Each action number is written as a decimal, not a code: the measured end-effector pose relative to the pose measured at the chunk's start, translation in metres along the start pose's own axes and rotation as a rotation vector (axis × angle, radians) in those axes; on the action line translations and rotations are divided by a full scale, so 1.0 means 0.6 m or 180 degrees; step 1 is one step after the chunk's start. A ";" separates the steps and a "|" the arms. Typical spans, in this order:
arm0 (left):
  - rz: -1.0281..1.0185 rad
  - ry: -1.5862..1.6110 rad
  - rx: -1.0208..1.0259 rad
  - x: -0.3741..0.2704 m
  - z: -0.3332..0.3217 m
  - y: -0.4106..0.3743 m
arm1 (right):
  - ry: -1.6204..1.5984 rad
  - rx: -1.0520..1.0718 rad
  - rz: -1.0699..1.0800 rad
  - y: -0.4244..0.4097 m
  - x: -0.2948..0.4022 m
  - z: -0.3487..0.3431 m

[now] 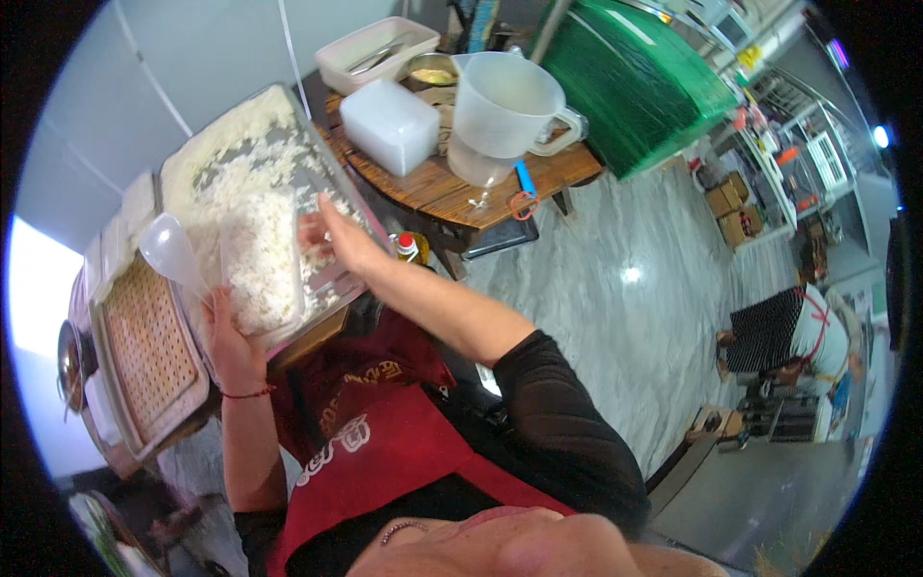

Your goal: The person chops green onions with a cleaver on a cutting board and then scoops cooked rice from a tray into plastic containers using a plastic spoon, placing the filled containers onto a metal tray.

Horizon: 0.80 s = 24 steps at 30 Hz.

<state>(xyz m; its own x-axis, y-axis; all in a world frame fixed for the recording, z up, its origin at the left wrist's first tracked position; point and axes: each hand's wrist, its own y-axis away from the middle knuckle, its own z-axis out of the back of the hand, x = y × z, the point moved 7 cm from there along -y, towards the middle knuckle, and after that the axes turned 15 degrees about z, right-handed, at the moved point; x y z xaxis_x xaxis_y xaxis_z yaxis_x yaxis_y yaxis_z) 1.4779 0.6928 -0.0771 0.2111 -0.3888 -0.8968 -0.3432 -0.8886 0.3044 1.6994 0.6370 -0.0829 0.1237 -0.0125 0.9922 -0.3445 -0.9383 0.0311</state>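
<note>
A large tray (346, 173) holds a layer of white, crumbly grains that look like cooked rice. Over it is a clear plastic container (261, 263) filled with the same white grains. My left hand (234, 335) grips the near left side of this container, and a translucent plastic scoop or spoon (167, 249) sticks out beside its fingers. My right hand (335, 234) is at the container's right side, fingers spread and slightly blurred, above the grains; whether it touches the container is not plain.
Left of the tray lies a perforated tray (148, 339). A wooden table (433, 195) bears a measuring jug (497, 115), a white plastic tub (389, 126) and a metal bowl (433, 71). A red-capped bottle (408, 247) stands below. Another person (793, 332) bends over at the far right.
</note>
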 end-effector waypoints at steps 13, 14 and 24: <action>0.0039 0.0337 -0.0530 -0.032 0.098 0.057 | 0.5630 0.1295 0.2208 -0.053 0.038 -0.042; -0.0077 0.0360 -0.0604 -0.024 0.113 0.051 | 0.5530 0.1328 0.2325 -0.050 0.046 -0.042; -0.0615 0.1024 -0.1504 -0.085 0.254 0.094 | 0.4803 0.0733 0.2587 -0.036 0.064 -0.021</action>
<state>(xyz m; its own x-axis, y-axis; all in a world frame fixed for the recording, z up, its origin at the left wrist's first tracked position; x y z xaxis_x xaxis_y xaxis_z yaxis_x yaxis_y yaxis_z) 1.3080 0.6996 -0.0630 0.5206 -0.1983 -0.8304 0.1571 -0.9338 0.3215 1.7001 0.6611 -0.0440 -0.9576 -0.2871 -0.0227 0.2741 -0.8845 -0.3776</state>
